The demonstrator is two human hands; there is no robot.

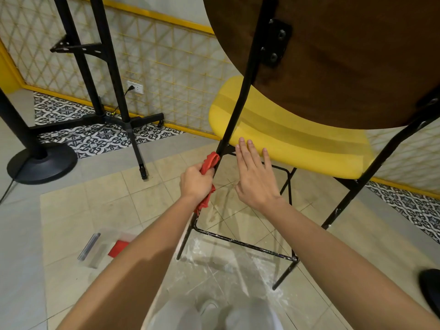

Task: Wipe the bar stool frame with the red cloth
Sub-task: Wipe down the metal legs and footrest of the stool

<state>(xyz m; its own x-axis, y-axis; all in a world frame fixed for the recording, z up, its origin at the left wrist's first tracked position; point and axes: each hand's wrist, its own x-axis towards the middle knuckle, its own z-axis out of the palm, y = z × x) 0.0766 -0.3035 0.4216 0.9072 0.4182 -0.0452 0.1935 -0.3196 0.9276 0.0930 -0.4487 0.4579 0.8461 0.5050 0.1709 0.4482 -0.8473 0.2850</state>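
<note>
My left hand (196, 178) grips the red cloth (209, 161), wrapped round the stool's black leg (233, 115) above the foot rail (245, 245); my right hand (254, 177) is released, fingers straight, by the yellow chair (285, 139)

The floor (71, 198) is pale square tile, with a strip of black-and-white patterned tile (95, 136) running along the wall. The bar stool frame (245, 244) stands on it, its thin black legs planted in white dusty smears (238, 265). To the left sits a round black base (42, 165) with a cable (7, 189) trailing away. Behind it stands a black metal stand (133, 120). Nearer lies a clear plastic box (100, 248) with something red inside.
</note>
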